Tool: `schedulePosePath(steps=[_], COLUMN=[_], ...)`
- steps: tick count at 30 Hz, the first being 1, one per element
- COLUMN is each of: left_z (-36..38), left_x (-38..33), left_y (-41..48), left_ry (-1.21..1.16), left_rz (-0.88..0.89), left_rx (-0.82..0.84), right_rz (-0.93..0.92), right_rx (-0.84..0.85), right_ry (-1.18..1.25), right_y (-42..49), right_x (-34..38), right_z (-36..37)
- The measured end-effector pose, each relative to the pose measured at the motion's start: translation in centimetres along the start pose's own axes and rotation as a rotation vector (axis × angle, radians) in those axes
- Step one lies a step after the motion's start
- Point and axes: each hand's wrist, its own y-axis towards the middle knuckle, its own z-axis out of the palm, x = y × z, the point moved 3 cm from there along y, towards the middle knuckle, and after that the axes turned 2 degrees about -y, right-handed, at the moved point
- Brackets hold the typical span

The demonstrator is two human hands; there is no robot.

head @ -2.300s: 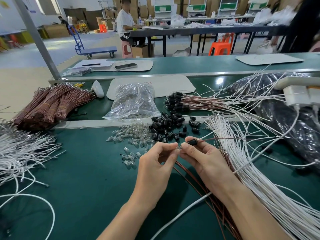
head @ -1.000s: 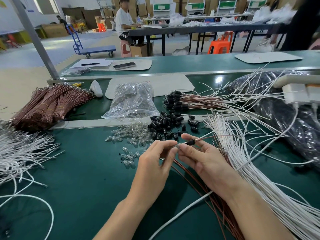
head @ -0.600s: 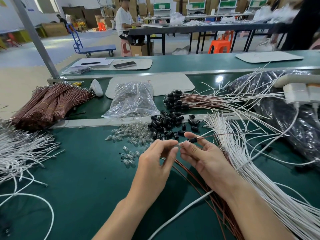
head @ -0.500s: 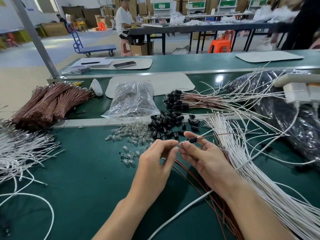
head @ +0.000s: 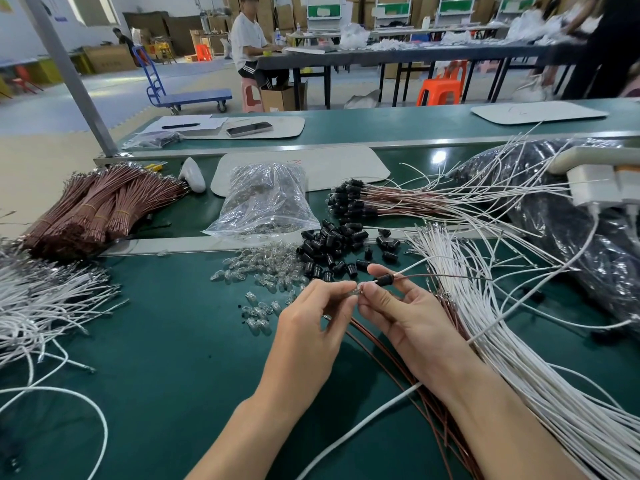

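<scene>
Above the green bench, my left hand [head: 317,318] pinches a small clear bulb [head: 355,291] between thumb and fingertips. My right hand [head: 403,315] meets it fingertip to fingertip and pinches a black socket [head: 384,280] threaded on a white and a brown wire that trail off to the right. Loose clear bulbs [head: 258,268] lie just beyond my left hand. A heap of black sockets [head: 334,245] sits behind both hands. Finished wired sockets [head: 349,202] lie further back.
White wires [head: 485,306] fan along the right, brown wires [head: 408,372] run under my right forearm. A clear bag of bulbs [head: 263,202] stands behind the loose ones. Brown wire bundles [head: 100,206] and more white wires [head: 41,299] lie left. A black bag [head: 571,223] fills the right.
My hands stay together at the same spot; the black socket now sits out on the wires beyond my right fingertips, and the clear bulb shows between the two hands.
</scene>
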Motion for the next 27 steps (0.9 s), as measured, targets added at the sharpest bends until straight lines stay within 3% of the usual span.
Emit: schedulePosePath(steps=[19,27], left_z=[-0.1,-0.4], left_x=[0.0,-0.6], left_y=[-0.1,-0.1], left_ry=[0.071,0.150], left_rz=[0.050,0.078], left_rx=[-0.029,-0.022], right_rz=[0.039,0.071], right_rx=[0.026,0.044], right_ry=[-0.014,-0.187], right_y=[-0.6,-0.9], right_x=[-0.2,-0.3], right_z=[0.9,1.2])
